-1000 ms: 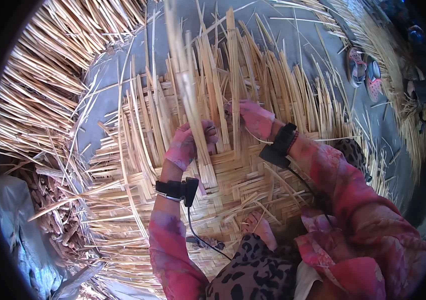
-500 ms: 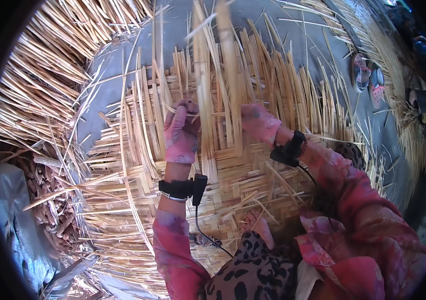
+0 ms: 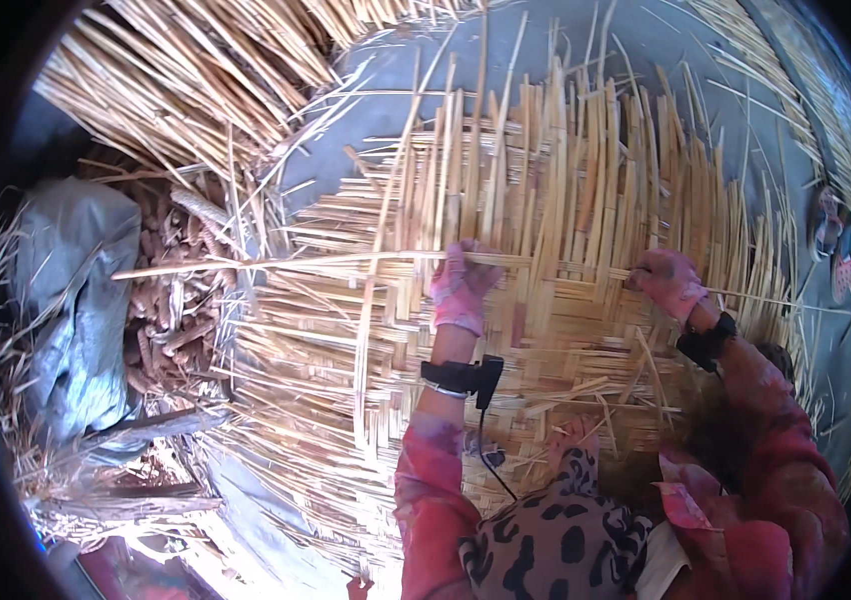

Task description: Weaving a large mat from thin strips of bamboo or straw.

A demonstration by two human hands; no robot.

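A large woven mat of flat straw-coloured reed strips (image 3: 556,345) spreads under both my hands. Across it, from left to right, lies a long reed strip (image 3: 316,263), its left end sticking out well past the mat's edge. My left hand (image 3: 466,288), in a pink fingerless glove, is closed on this strip at the base of the upright strips. Farther right, my right hand (image 3: 674,281), gloved alike, is closed at the same crosswise line, its fingertips partly hidden. Between the hands, upright strips (image 3: 551,190) fan out toward the far side, loose at their far ends.
Bundled reeds (image 3: 196,75) lie at the far left. Below them are a grey plastic sheet (image 3: 76,300) and a heap of brown cobs or sticks (image 3: 171,320). Shoes (image 3: 844,262) stand at the right. My bare foot (image 3: 574,440) rests on the mat.
Raised upright strips between my hands have come down flat on the mat. A long strip now lies crosswise, and my hands are farther apart. The view has shifted left.
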